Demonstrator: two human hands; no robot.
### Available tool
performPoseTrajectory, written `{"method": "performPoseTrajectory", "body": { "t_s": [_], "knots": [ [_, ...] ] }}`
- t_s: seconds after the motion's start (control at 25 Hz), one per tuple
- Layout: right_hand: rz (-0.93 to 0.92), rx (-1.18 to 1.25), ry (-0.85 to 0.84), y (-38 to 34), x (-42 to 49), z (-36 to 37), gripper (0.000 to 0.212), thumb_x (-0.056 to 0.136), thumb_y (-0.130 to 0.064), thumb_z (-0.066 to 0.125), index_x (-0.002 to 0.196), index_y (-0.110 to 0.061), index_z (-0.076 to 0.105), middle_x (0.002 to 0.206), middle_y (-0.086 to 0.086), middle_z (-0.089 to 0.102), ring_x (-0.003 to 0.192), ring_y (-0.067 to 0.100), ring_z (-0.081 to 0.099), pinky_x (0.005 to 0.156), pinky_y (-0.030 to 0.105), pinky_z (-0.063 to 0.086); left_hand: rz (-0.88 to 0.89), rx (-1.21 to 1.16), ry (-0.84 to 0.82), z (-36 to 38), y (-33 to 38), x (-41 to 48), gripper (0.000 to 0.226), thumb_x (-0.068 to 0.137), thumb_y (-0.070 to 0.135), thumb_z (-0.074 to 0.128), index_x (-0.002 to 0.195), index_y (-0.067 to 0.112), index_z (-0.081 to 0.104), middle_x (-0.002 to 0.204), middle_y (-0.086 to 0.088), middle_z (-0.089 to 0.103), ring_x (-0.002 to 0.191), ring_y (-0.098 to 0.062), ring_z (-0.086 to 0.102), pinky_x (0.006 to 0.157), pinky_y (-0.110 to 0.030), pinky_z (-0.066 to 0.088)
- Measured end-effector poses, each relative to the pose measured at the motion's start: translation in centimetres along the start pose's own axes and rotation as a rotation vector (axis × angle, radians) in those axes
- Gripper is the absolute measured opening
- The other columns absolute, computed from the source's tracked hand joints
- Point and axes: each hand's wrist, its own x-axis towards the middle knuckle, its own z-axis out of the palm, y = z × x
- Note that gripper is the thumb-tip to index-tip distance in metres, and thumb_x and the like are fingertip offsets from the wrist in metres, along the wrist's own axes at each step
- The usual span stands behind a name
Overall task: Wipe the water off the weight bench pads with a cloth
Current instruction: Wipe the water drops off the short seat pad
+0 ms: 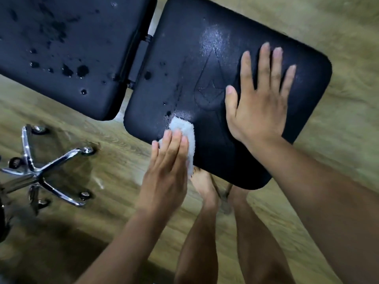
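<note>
the left hand (166,167) lies flat with straight fingers on a white cloth (185,128) and presses it on the near edge of the black seat pad (184,48). the right hand (260,107) lies flat on the same pad, fingers spread wide, holding nothing. the pad looks shiny and wet in the middle. the long back pad (51,27) beside it has dark water drops (82,70) on it. a shiny chair base (34,173) stands on the wooden floor (348,150).
</note>
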Motion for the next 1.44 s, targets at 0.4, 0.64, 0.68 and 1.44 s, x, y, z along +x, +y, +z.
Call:
{"method": "performPoseTrajectory", "body": {
  "t_s": [0.4,0.64,0.68,1.44],
  "knots": [
    [0.036,0.009,0.059,-0.2,0.0,0.1,0.066,0.095,-0.045,0.033,0.154,-0.019,0.018,0.162,0.013,0.008,0.149,0.031,0.004,0.119,0.055,0.003,0.146,0.012,0.031,-3.9,0.1,21.4,0.055,0.094,0.005,0.035,0.148,0.014,0.035,0.154,-0.006,0.036,0.143,-0.024,0.03,0.117,-0.031,0.019],
    [0.044,0.018,0.067,-0.4,0.2,-0.1,0.066,0.094,-0.045,0.038,0.152,-0.018,0.022,0.161,0.014,0.013,0.149,0.033,0.008,0.119,0.056,0.004,-0.022,-0.101,0.153,-0.3,-3.1,2.3,0.034,0.102,0.0,0.041,0.133,-0.002,0.054,0.141,-0.017,0.051,0.138,-0.034,0.041,0.111,-0.056,0.034],
    [0.041,0.019,0.065,-0.4,0.2,-0.1,0.067,0.094,-0.045,0.039,0.152,-0.018,0.022,0.161,0.014,0.012,0.149,0.033,0.008,0.119,0.056,0.004,-0.069,-0.12,0.157,-0.5,-3.2,1.8,0.033,0.102,0.0,0.041,0.132,-0.001,0.054,0.142,-0.017,0.051,0.138,-0.036,0.041,0.111,-0.058,0.034],
    [0.031,0.013,0.046,-0.3,0.3,0.0,0.069,0.092,-0.045,0.039,0.152,-0.018,0.02,0.161,0.014,0.012,0.149,0.034,0.007,0.119,0.056,0.003,-0.347,-0.248,0.237,-1.5,-2.0,5.8,0.032,0.1,0.003,0.04,0.12,-0.002,0.065,0.137,-0.013,0.056,0.136,-0.04,0.039,0.12,-0.046,0.022]
  ]
}}
